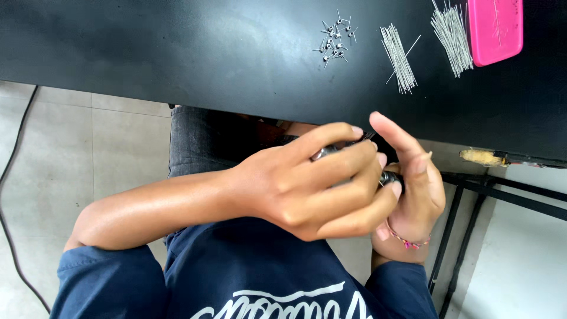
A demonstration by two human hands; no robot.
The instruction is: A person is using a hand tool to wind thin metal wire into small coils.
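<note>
Metal, dark and partly shiny: a small tool (354,158) is held between both hands just below the near edge of the black table (177,53), above the person's lap. Its exact kind cannot be told, since the fingers cover most of it.

Left hand (313,183): fingers curled and closed over the tool from above. Right hand (413,189): cupped against the far side of the tool, index finger raised and extended toward the table edge; it appears to grip the tool too, though the contact is largely hidden. A beaded bracelet (407,239) sits on the right wrist.

Judgement: the step in hand appears to be working or adjusting the tool at the lap, with both hands engaged. Any following move would call for one hand to come free while the other keeps the tool steady.

On the table, well apart from the hands: a cluster of small coiled wire pieces (335,38), two bundles of straight wire lengths (398,56) (452,35), and a pink tray (495,26) touching the farther bundle. A wooden-handled tool (481,156) lies at the table's right edge.
</note>
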